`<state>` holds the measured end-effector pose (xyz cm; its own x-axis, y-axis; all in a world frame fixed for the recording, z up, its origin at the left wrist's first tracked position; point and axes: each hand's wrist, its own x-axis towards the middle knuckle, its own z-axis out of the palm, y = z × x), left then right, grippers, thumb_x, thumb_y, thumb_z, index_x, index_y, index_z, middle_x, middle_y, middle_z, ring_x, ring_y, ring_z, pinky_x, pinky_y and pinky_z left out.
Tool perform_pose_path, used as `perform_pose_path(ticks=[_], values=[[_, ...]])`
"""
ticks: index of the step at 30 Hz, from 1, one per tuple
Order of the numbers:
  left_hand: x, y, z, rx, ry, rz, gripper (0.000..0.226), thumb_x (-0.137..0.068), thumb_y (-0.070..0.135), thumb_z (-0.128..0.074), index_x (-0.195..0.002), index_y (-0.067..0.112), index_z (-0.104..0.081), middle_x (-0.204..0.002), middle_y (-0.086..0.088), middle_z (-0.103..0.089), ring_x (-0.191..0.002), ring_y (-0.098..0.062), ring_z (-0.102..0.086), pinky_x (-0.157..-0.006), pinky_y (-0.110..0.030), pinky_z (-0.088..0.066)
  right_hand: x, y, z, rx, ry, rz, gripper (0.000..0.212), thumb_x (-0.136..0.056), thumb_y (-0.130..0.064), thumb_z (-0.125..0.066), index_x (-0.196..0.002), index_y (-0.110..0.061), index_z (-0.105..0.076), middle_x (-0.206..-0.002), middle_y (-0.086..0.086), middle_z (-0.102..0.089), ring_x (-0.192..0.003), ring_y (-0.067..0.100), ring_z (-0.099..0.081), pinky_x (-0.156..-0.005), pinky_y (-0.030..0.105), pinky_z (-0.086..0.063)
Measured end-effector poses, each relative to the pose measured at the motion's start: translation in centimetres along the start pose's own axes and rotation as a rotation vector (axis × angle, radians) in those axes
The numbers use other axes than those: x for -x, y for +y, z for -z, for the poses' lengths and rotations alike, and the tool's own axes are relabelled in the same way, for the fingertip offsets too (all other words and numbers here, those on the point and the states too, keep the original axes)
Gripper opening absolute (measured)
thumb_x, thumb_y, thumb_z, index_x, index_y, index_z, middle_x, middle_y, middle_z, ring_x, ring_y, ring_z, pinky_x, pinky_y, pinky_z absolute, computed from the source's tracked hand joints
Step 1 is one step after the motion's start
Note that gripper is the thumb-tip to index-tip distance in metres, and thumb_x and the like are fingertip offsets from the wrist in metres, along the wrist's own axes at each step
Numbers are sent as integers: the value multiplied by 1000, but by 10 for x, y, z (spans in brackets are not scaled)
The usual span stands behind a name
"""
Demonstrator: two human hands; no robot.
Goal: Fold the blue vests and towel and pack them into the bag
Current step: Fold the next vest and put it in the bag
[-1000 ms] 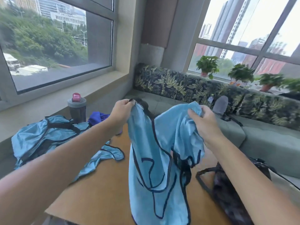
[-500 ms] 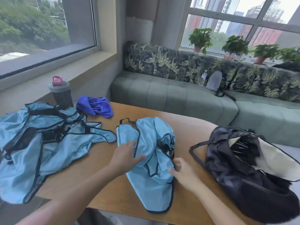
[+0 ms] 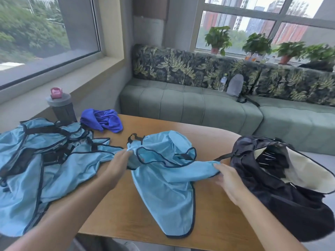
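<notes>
**Vest spread on table, both hands on it**

One blue vest (image 3: 163,192) lay on the table (image 3: 208,223), roughly centre, lower part flat and reaching twd the near edge, upper part bunched and rumpled. Left hand (image 3: 117,163) was at the vest's left upper corner, fingers curled into the cloth, pinching a fold. Right hand (image 3: 228,180) was at the vest's right side, where a strip of cloth stretched out twd the bag (image 3: 282,201); fingers bent over that strip's end, thumb side under it, gripping it. The two hands sat well apart, w/ the cloth pulled fairly taut betw. them. Both forearms came in from the near edge, left arm angled in from lower left, right from lower right, wrists low over the table.

Pile of more vests (image 3: 36,169) lay heaped on the table's left end, spilling over the near edge, just beside the left hand. Towel (image 3: 103,120), darker blue, crumpled at the far left of the table, apart from both hands. Bag stood on the table's right end, mouth open, pale lining showing, a strap running twd the right hand; right hand just beside it.

Bottle (image 3: 61,107) w/ pink cap stood behind the pile. Sofa (image 3: 199,105) behind the table.
</notes>
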<state>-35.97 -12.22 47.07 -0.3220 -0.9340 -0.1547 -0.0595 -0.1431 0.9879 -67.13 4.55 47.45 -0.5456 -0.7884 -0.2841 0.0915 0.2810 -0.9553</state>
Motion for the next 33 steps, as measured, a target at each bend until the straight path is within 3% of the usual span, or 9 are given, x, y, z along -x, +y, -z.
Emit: perform_pose_path(ticks=[5,8,10,13,18,21,23,28,33], values=[[19,34,22,559,-110,31,33,-106,22,-40,-114,7,-68,-116,-14,-72,-106,-26,-69,-90,-36,-58,9,-53,20,-546,-140,5,34,-105,-31,-47,-123,-8,-65,-123,13,-71,-108,24,-70,-87,38,-59],[31,16,20,561,-75,104,34,-105,28,-46,-104,12,-77,-114,-11,-74,-99,-22,-74,-83,-37,-59,18,-46,10,-389,-150,-9,56,-101,-52,-50,-129,-6,-64,-129,14,-68,-121,28,-65,-106,48,-49],[36,-1,20,491,4,164,30,-101,31,-59,-117,6,-66,-119,-17,-72,-97,-27,-74,-79,-41,-57,27,-29,-1,-261,-173,-36,66,-97,-57,-50,-130,-1,-63,-128,15,-69,-122,31,-64,-109,50,-45],[51,-13,28,489,-50,268,51,-100,42,-58,-130,1,-59,-128,-22,-67,-109,-34,-68,-83,-41,-55,43,-14,-7,-233,-170,-36,58,-98,-47,-54,-128,1,-64,-126,17,-70,-118,30,-66,-105,48,-47],[88,-34,38,660,-50,487,42,-106,31,-47,-133,2,-62,-131,-19,-67,-116,-30,-64,-94,-42,-58,70,14,-9,-319,-262,-154,44,-98,-29,-57,-131,-1,-63,-130,19,-67,-121,34,-64,-109,51,-43],[111,-52,39,765,38,531,37,-102,18,-56,-132,-3,-54,-120,-24,-70,-95,-34,-73,-67,-45,-65,94,39,-14,-327,-315,-207,41,-101,-22,-53,-135,-1,-59,-133,19,-65,-124,35,-63,-111,52,-41],[127,-57,38,809,65,546,29,-102,14,-57,-128,11,-46,-103,-27,-73,-80,-36,-76,-59,-44,-64,107,56,-16,-311,-340,-194,42,-99,-20,-58,-136,1,-57,-134,19,-64,-125,35,-62,-114,53,-39],[155,-69,35,839,-9,485,43,-102,11,-53,-143,6,-42,-125,-26,-67,-115,-34,-66,-88,-44,-58,137,81,-18,62,-220,7,75,-63,-48,-93,-123,-12,-67,-116,5,-75,-108,26,-72,-99,51,-53],[191,-72,28,712,-120,236,34,-105,8,-47,-137,16,-54,-123,-19,-70,-97,-23,-71,-89,-34,-59,166,95,-20,243,-64,150,20,-89,-31,-75,-105,-19,-72,-98,-7,-78,-90,8,-73,-78,27,-56]])
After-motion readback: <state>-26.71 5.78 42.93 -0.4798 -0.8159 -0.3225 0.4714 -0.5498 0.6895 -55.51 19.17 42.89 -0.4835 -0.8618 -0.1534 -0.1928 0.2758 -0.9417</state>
